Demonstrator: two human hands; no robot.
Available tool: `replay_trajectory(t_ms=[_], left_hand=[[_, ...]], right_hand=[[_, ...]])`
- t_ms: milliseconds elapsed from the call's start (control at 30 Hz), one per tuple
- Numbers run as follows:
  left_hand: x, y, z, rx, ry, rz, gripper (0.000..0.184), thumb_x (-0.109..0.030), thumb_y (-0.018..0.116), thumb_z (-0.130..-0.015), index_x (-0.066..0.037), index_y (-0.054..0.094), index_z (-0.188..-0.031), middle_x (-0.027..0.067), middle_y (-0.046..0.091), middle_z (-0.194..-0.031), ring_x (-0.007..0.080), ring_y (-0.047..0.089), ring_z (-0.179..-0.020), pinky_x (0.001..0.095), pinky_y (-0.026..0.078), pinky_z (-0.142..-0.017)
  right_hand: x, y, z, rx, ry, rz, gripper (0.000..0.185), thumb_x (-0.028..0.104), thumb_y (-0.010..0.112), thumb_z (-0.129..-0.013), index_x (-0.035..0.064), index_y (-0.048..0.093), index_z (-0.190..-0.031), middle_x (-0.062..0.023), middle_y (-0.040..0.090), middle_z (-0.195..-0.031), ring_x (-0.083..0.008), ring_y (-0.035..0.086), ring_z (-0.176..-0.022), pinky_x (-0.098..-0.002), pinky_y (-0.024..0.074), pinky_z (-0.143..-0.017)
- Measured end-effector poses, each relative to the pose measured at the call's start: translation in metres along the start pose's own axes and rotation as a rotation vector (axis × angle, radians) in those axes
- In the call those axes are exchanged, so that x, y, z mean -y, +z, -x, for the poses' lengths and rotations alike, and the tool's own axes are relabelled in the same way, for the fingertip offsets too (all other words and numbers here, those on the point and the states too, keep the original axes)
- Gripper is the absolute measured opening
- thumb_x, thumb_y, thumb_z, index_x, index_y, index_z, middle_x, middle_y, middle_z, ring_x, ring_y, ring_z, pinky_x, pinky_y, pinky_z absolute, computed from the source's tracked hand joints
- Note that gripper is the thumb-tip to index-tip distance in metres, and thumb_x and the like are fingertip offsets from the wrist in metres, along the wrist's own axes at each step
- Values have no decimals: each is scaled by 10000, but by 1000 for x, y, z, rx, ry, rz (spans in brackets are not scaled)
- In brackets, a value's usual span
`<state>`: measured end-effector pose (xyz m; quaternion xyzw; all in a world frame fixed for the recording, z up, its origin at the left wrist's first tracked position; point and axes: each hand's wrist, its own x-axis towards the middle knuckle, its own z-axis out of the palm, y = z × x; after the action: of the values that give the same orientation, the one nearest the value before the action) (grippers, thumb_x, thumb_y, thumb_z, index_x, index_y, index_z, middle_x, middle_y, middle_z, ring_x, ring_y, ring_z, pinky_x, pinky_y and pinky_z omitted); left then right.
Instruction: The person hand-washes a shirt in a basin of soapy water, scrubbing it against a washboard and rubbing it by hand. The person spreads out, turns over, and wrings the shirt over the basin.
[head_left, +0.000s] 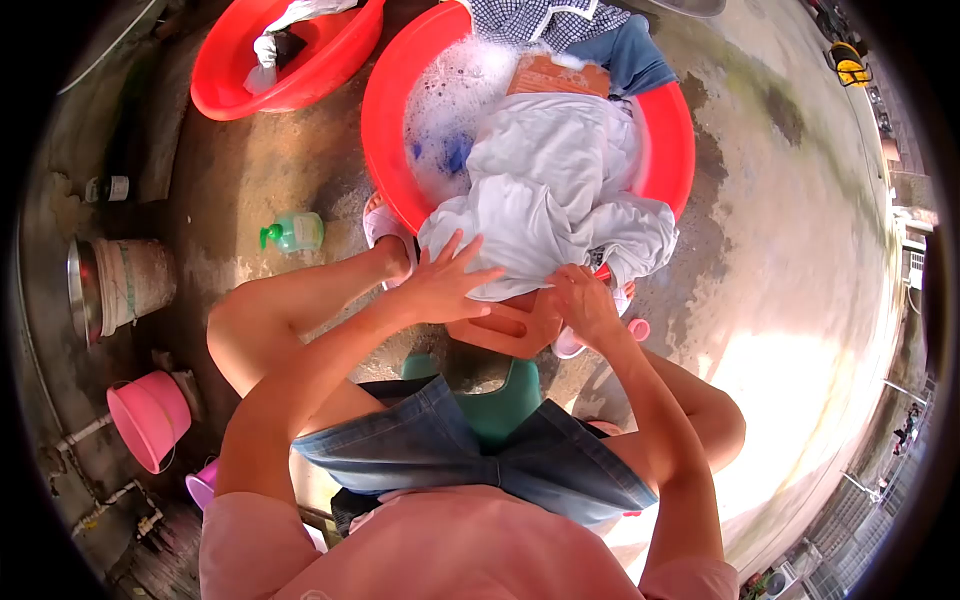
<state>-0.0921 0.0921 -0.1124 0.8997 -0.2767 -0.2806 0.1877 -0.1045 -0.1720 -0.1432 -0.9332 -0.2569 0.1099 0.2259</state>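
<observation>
A wet white garment [545, 160] lies spread over an orange-brown washboard [505, 328], which leans across a red basin [385, 130] of suds. My left hand [445, 285] rests with fingers spread at the near left edge of the garment. At its near right edge, the fingers of my right hand [585, 305] are pinched on the cloth. White foam [455, 85] covers the water at the left, with something blue [457, 153] showing through. A checked cloth [535, 22] and a blue denim piece [625, 55] hang over the far rim.
A second red basin [225, 70] at the upper left holds a white and dark cloth. A green pump bottle [295, 232] lies on the wet concrete floor. Buckets, one of them pink [150, 420], stand at the left. I sit on a green stool [505, 405].
</observation>
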Motion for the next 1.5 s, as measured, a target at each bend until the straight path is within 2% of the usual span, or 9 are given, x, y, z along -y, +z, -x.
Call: replay_trajectory(t_ms=[67,200,300,367,500,700,1000,1200,1500], left_hand=[[21,-65,20,-309,35,-89,501,-247,611,-770,-177,466,-1244,117,279,-1384,324,222,-1290,437,279,-1017],[151,-156,114,-690,-511,356,295,-249,534,-846,-79,553,-1087,66,579,-1054,182,547,-975,341,408,-856],[246,-111,190,-815,-850,657,282,-273,518,-816,-26,604,-921,29,611,-801,107,560,-699,263,430,-608],[290,-38,222,-725,-976,666,284,-292,522,-814,-26,619,-836,35,618,-712,122,567,-632,273,437,-597],[282,50,230,-790,-1025,1226,314,-365,544,-821,-60,614,-826,37,616,-721,124,571,-631,270,448,-583],[301,70,182,-924,-951,1703,349,-388,550,-832,-43,605,-834,48,623,-770,127,575,-656,260,463,-572],[313,69,171,-965,-921,1787,326,-338,657,-781,-16,612,-758,73,636,-696,128,584,-545,241,469,-500],[330,72,169,-843,-946,1818,354,-363,659,-775,-21,599,-841,76,638,-784,140,587,-638,264,489,-593],[327,72,173,-840,-942,1873,352,-361,682,-754,-20,614,-809,81,643,-754,142,596,-594,257,479,-545]], right_hand=[[13,-12,-4,-3,24,-94,173,65,581,-715,66,615,-884,-109,575,-867,-274,552,-849,-362,456,-754],[37,-30,-3,-43,5,-304,147,62,562,-775,10,597,-908,-150,598,-857,-303,588,-787,-350,462,-685],[73,-44,-8,-6,152,-408,133,35,548,-791,4,592,-913,-134,590,-841,-282,591,-724,-322,466,-644],[84,-47,-6,-5,163,-370,136,46,560,-778,1,590,-903,-147,589,-841,-268,591,-725,-333,467,-642],[84,-37,9,80,319,-350,121,51,566,-771,-8,614,-864,-137,611,-825,-244,618,-704,-315,495,-614],[125,-56,-11,167,282,-307,152,69,578,-777,-35,600,-885,-166,610,-828,-248,616,-723,-322,483,-623],[130,-55,-13,228,335,-266,151,80,577,-801,-40,596,-890,-178,601,-811,-266,611,-718,-329,479,-633],[122,-43,-16,194,224,-242,134,66,562,-805,-32,603,-886,-174,601,-800,-264,617,-708,-316,497,-628],[115,-35,-7,215,266,-285,125,68,548,-813,-14,599,-893,-161,609,-806,-265,619,-702,-321,493,-635]])
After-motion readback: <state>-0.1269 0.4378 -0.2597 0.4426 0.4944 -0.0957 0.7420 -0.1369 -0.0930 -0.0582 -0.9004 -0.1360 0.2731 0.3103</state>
